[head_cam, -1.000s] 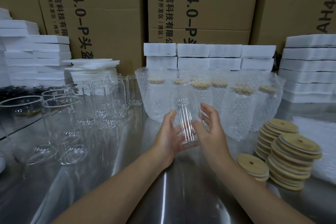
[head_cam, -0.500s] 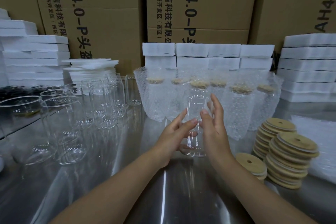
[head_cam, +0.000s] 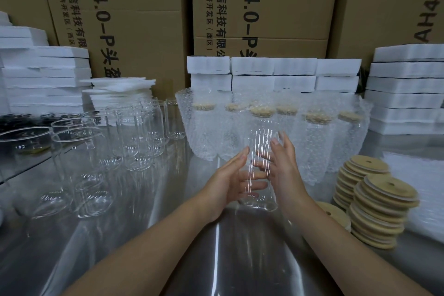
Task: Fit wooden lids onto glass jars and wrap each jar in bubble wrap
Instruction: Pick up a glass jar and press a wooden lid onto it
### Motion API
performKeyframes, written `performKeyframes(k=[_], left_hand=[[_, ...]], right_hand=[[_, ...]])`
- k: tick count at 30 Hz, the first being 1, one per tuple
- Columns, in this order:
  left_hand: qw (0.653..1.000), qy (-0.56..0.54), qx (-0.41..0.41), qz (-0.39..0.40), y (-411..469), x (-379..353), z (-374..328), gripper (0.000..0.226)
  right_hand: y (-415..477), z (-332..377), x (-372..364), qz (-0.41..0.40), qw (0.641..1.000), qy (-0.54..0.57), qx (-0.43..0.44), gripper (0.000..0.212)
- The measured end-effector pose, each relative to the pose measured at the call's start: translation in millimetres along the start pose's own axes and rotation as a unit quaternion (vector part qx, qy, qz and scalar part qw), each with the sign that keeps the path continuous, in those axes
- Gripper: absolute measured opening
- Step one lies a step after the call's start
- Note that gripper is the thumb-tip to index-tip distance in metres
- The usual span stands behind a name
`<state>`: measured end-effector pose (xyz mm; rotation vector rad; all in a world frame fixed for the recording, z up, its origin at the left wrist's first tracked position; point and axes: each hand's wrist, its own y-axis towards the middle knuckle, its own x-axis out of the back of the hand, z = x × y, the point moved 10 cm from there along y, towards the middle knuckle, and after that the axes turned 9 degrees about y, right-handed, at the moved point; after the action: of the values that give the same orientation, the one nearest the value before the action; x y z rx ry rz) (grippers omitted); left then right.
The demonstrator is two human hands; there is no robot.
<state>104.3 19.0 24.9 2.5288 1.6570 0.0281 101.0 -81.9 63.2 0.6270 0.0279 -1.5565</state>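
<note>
Hands: left hand (head_cam: 228, 181) and right hand (head_cam: 284, 170) are both spread flat, fingers straight, palms facing each other with the jar (head_cam: 263, 151) between them; neither curls round it.
Jar: upright, clear glass, no lid; its base sits at or just above the table (head_cam: 240, 259), and blur hides which.
Step in hand: by my reading, standing one jar in the working spot, ready for its lid; neither lid nor wrap is on it yet.
Next move: likely the right hand, nearer the lids (head_cam: 382, 202), takes one from the stacks and seats it level on the mouth while the left hand steadies the glass; after that, a sheet of bubble wrap (head_cam: 422, 175) from the far right.
Finished: wrapped jars (head_cam: 319, 142) with lids on stand in a row just behind the hands.
Waiting: bare jars (head_cam: 137, 134) crowd the left of the table.
Surface: shiny steel, strongly reflective; probably slippery under glass.
Room: cardboard boxes (head_cam: 264, 7) with printed lettering wall the back; white foam blocks (head_cam: 274, 72) are stacked in front of them and at both sides.
</note>
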Motion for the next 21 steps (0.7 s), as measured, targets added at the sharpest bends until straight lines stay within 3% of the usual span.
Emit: performKeyframes(k=[3, 6, 8, 10, 12, 17, 21], left_hand=[[0.999, -0.033, 0.016, 0.026, -0.6, -7.3, 1.3, 0.066], [0.999, -0.021, 0.031, 0.038, -3.0, -13.8, 3.9, 0.046], [0.999, 0.032, 0.026, 0.001, -3.2, -8.7, 6.8, 0.056], [0.996, 0.080, 0.007, -0.028, -3.1, -3.1, 6.4, 0.087], [0.994, 0.103, -0.015, -0.042, -5.1, -2.2, 0.1, 0.102], [0.993, 0.079, -0.049, -0.078, -5.4, 2.7, -8.4, 0.088], [0.993, 0.055, -0.047, -0.088, -5.6, 6.9, -10.7, 0.093]], right_hand=[[-1.1, -2.6, -3.3, 0.017, 1.000, 0.006, -0.016, 0.065], [-5.1, 1.3, -4.9, 0.014, 1.000, -0.013, -0.011, 0.082], [-7.3, 3.3, -4.4, 0.003, 0.999, -0.041, 0.009, 0.075], [-9.2, 4.7, -4.1, -0.003, 0.997, -0.066, 0.040, 0.063], [-10.0, 4.2, -3.0, -0.012, 0.995, -0.086, 0.051, 0.058], [-10.0, 0.7, -1.6, -0.022, 0.997, -0.070, 0.026, 0.071], [-11.2, 4.7, -3.8, -0.021, 0.998, -0.050, 0.028, 0.073]])
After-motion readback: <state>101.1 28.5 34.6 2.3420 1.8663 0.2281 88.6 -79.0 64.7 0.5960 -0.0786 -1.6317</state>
